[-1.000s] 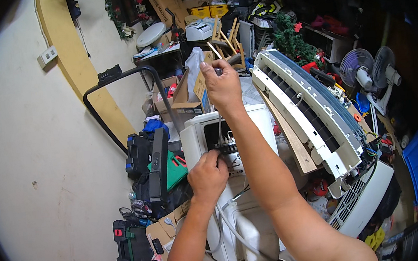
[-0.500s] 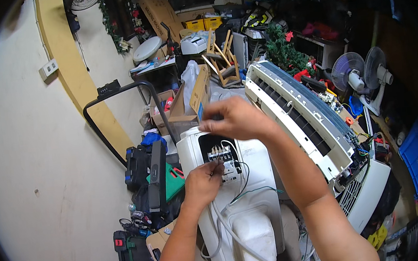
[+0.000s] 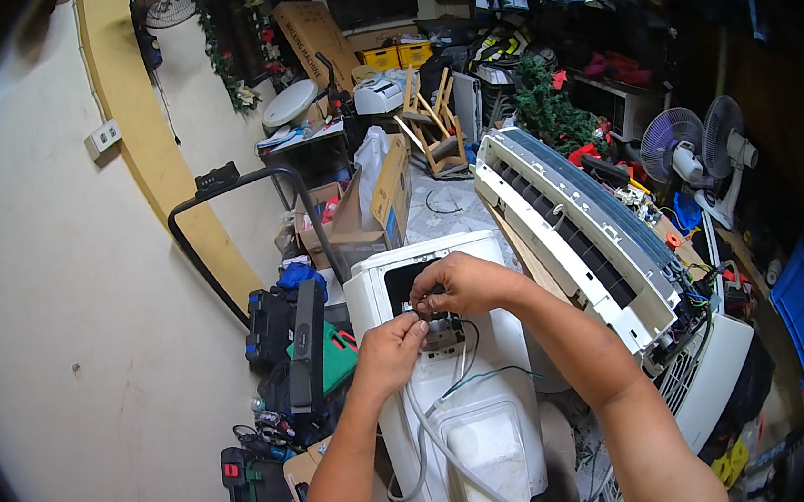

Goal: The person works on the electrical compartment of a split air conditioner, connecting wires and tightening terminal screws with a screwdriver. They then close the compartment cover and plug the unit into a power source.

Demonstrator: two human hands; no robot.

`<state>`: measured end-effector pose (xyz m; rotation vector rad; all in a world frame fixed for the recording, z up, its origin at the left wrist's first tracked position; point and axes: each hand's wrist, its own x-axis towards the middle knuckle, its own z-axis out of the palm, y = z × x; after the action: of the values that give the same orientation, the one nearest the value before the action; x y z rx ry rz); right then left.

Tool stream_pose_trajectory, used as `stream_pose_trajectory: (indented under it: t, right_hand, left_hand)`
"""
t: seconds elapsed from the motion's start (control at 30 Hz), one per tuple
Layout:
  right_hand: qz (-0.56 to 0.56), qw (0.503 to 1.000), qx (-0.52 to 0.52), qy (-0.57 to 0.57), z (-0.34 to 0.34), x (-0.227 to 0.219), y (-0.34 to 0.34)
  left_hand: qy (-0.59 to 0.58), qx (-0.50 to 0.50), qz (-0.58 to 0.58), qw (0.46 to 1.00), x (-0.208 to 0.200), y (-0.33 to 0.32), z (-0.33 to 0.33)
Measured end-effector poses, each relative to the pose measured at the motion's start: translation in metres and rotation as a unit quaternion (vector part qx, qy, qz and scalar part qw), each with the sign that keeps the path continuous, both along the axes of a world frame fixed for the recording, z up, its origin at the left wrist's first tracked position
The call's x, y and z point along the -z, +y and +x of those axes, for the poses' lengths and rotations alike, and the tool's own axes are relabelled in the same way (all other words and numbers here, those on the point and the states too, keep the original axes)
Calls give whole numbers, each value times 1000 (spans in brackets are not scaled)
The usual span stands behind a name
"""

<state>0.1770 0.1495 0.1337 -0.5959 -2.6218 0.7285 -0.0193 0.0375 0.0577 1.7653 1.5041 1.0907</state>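
A white air-conditioner outdoor unit [image 3: 497, 357] lies before me, with a dark opening [image 3: 403, 281] in its upper end. Inside it, a terminal block [image 3: 444, 331] is partly covered by my hands. My left hand [image 3: 392, 352] pinches at the block's left side, thumb and finger together. From the right, my right hand [image 3: 467, 283] reaches over the opening, its fingertips closed close to the left ones. Whatever they grip is too small and hidden to make out. A grey cable [image 3: 448, 446] runs up the casing, and a green wire [image 3: 491, 371] trails right from its split end.
On the right leans an opened white indoor air-conditioner unit [image 3: 567, 227] with exposed wiring. Two fans [image 3: 685, 154] stand beyond it. To the left are a black trolley handle [image 3: 236, 184], a black tool case [image 3: 256, 493] and a green case [image 3: 337, 360]. An open cardboard box [image 3: 388, 195] stands behind.
My right hand has come down from above the opening to meet my left hand at the terminal block. My left hand has stayed nearly in place. The view has shifted slightly.
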Motion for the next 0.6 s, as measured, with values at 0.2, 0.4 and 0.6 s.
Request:
stream_pose_trajectory:
  t: [0.2,0.4,0.6]
  right_hand:
    - [-32,993,70,-85,3,-2,0]
    - [-180,974,112,-77,5,-8,-5]
    - [-200,969,119,-83,13,-6,3]
  left_hand:
    - [104,-88,219,966,8,-3,10]
    - [43,-117,228,966,12,-12,10]
    - [-292,-44,64,953,17,-16,-3]
